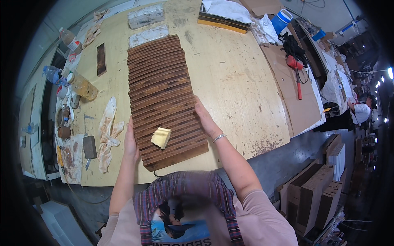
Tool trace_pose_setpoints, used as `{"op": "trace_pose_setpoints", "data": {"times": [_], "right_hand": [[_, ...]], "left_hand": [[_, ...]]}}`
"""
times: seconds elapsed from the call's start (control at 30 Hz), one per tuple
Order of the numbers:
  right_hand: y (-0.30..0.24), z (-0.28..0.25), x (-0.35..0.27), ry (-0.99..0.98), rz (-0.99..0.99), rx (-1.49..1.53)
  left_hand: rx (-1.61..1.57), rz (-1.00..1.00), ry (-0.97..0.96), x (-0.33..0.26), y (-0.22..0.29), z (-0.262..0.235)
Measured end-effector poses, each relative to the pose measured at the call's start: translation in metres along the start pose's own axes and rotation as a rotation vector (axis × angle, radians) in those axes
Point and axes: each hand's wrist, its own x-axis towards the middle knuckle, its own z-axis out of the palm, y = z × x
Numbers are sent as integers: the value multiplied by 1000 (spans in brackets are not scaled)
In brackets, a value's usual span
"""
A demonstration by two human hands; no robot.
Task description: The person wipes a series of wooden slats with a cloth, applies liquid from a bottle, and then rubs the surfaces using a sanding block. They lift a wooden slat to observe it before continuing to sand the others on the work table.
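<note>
A long row of dark brown stained wooden strips (164, 96) lies side by side on the worktable, running away from me. My left hand (131, 143) is pressed along its near left side, with the fingertips partly hidden against the wood. On the opposite side my right hand (205, 118), a bracelet at its wrist, holds the right edge with its fingers along the strips. Between the hands, on top of the near strips, rests a pale yellow sponge (161, 137); neither hand touches it.
The pale worktable (234, 86) carries a stained rag (107, 135), a dark block (89, 147), a jar of amber liquid (83, 87) and a single brown strip (101, 60) at left. Wrapped blocks (146, 16) and an open box (223, 19) stand at the far side. Another person (361, 110) stands at right.
</note>
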Motion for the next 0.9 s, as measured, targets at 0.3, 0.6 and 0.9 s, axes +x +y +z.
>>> {"op": "trace_pose_setpoints", "data": {"times": [0.3,0.6,0.9], "right_hand": [[-5,-13,-57,41,-33,-21],[33,-9,-93,31,-109,-651],[29,-4,-96,99,-212,-742]], "left_hand": [[457,227,313,-23,35,-9],[1223,544,-1,-60,51,58],[1387,516,-18,-58,32,71]]}}
